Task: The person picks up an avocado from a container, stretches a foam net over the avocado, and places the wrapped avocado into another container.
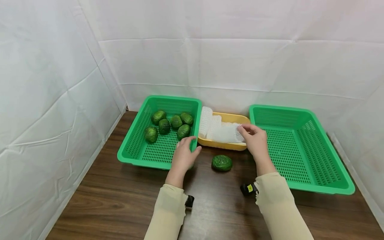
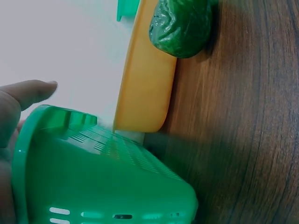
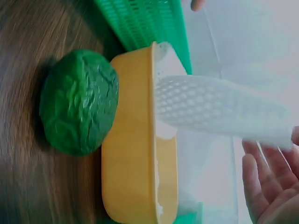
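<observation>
My right hand [image 1: 255, 138] pinches the end of a white foam net sleeve [image 3: 219, 109], which stretches out over the yellow tray [image 1: 222, 145]. In the right wrist view its thumb and fingers meet at the sleeve's end. My left hand [image 1: 183, 155] is by the near right rim of the left green basket [image 1: 144, 163], thumb apart from the fingers and nothing in its grasp. A wrinkled green avocado [image 1: 222, 163] lies on the table between both hands, in front of the tray. Several more avocados [image 1: 164, 126] sit in the left basket.
A second green basket [image 1: 303, 186] stands at the right with nothing visible in it. More white foam nets [image 1: 205, 121] lie in the tray. White sheeting [image 1: 216, 63] hangs behind and at the sides of the brown wooden table [image 1: 114, 200].
</observation>
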The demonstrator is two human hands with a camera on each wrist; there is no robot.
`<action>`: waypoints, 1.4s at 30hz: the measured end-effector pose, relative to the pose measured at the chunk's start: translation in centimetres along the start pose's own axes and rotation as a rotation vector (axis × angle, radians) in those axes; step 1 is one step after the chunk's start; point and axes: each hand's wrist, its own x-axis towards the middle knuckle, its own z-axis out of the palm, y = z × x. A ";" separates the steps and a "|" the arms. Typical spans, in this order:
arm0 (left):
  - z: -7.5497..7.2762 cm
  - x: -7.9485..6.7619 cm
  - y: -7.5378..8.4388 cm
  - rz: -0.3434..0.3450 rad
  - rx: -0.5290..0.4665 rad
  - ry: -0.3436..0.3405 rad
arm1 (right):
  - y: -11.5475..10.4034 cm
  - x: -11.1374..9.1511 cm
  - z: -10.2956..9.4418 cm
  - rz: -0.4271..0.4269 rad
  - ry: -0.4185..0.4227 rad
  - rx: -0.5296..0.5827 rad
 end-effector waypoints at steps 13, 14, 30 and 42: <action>-0.3 0.0 2.6 0.305 -0.005 -0.050 | -0.7 -1.1 0.7 0.053 -0.124 0.246; -0.2 -0.1 2.6 0.311 -0.006 -0.041 | -0.7 -1.1 0.8 0.056 -0.154 0.247; -3.3 -1.2 2.5 0.568 -0.126 0.140 | 1.0 -1.0 0.3 0.161 -0.400 0.004; -1.2 -0.8 1.0 0.335 -0.289 0.014 | 1.0 -1.6 0.6 -0.009 -0.441 0.078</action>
